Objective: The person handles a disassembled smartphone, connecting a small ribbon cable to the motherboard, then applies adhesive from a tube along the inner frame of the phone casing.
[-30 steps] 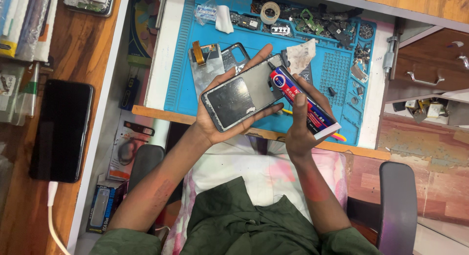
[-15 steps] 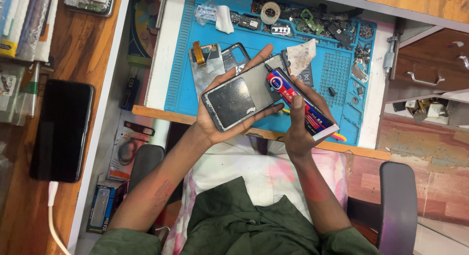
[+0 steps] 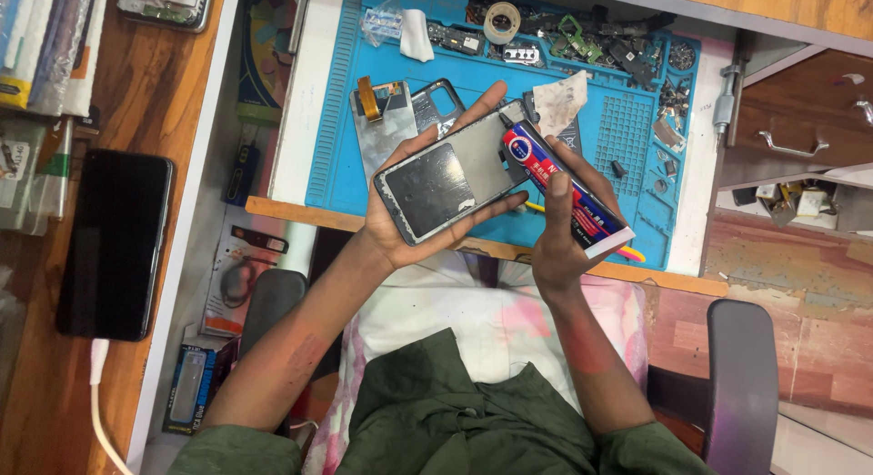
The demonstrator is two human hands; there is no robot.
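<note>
Left hand (image 3: 414,225) cradled an opened phone body (image 3: 452,186) from beneath, fingers curled over its far edge and thumb along the near one, holding it above the front of the blue work mat (image 3: 332,120). It looked a stiff, flat, light slab, probably slick on its dark inner face and easily flexed or scratched, so the edges seemed the safest place to grip. Right hand (image 3: 559,234) was closed around a red and blue glue tube (image 3: 556,186), its nozzle touching the phone's upper right rim; the tube looked soft and squeezable, best pinched mid-body.

Well apart on the wooden shelf to the left lay a black phone (image 3: 115,243) on a white cable. On the mat behind the hands sat a second back cover (image 3: 439,100), a tape roll (image 3: 501,20), a crumpled wipe (image 3: 557,102) and scattered small parts (image 3: 627,52), crowding the space beyond the phone.
</note>
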